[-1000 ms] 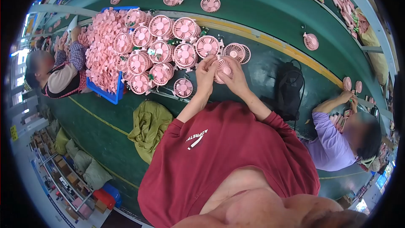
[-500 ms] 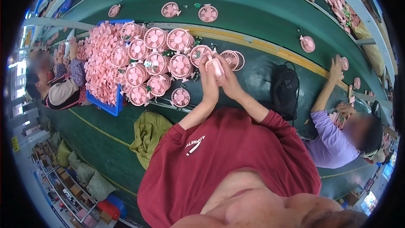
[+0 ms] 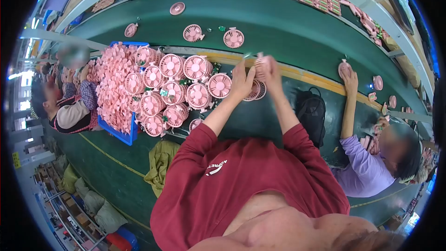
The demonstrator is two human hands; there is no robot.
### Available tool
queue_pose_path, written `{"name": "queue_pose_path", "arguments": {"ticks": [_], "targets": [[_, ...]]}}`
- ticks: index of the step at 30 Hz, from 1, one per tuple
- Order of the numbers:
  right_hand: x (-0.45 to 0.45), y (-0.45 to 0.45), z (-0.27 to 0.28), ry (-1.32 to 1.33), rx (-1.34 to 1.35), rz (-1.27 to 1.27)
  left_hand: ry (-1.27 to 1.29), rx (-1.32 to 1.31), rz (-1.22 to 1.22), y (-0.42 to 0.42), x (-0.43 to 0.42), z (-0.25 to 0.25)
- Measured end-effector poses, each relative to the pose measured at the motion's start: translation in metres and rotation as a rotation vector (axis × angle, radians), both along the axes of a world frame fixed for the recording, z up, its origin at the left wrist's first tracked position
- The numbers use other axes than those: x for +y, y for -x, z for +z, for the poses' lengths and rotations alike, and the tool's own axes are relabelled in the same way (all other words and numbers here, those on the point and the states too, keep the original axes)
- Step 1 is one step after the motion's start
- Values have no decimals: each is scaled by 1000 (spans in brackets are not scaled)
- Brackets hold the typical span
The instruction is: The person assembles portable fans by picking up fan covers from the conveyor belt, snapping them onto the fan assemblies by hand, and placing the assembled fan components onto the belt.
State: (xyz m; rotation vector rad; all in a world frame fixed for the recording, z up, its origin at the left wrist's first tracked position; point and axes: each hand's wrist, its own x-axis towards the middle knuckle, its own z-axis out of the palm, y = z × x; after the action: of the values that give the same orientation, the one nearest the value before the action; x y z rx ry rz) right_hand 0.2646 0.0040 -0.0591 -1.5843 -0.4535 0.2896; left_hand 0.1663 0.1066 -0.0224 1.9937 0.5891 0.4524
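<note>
My right hand is wrapped round a pink fan housing, blurred by motion, near the yellow edge of the belt. Close beside it on the left is my left hand; its fingers are bent and blurred, and whether they grip anything is unclear. A small green part shows just above the left fingertips. Under and behind my hands lie pink fan covers on the dark green bench. Stacked pink fan housings stand to the left of my left hand.
A blue crate holds many pink blades. Fan parts lie on the green belt. A black bag lies right of my hands. A person in purple reaches onto the belt; another person works at the left.
My hands have moved up toward the belt edge and slightly apart, with the pink housing in my right hand. The person in purple has reached left to a fan part on the belt.
</note>
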Motion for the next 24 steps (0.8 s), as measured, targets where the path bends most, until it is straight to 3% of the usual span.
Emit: {"name": "queue_pose_path", "arguments": {"ticks": [1, 2, 3, 6, 9, 13, 16, 18, 19, 21, 24], "targets": [[-10, -28, -19, 4, -22, -73, -98, -12, 17, -7, 9, -12], [-24, -51, -3, 196, -147, -102, -198, -25, 37, -18, 24, -29], [-38, -73, -49, 361, -501, -348, -212, -47, 28, -31, 43, -34], [-59, -69, -20, 686, -701, -399, -276, 29, 113, -62, 89, -54], [-44, -29, 3, 581, -831, -147, -383, 179, 184, -91, 122, -76], [-14, 39, 5, 580, -693, 333, -403, 453, 141, -123, 147, -114], [-6, 56, -5, 722, -676, 566, -399, 418, 232, -125, 130, -83], [-6, 54, -15, 706, -716, 592, -382, 358, 265, -137, 137, -106], [-6, 52, -17, 686, -709, 597, -446, 347, 151, -138, 144, -122], [-10, 47, -12, 574, -682, 589, -259, 445, 141, -132, 131, -68], [-11, 32, 0, 382, -509, 569, -152, 188, 246, -128, 121, -58]]}}
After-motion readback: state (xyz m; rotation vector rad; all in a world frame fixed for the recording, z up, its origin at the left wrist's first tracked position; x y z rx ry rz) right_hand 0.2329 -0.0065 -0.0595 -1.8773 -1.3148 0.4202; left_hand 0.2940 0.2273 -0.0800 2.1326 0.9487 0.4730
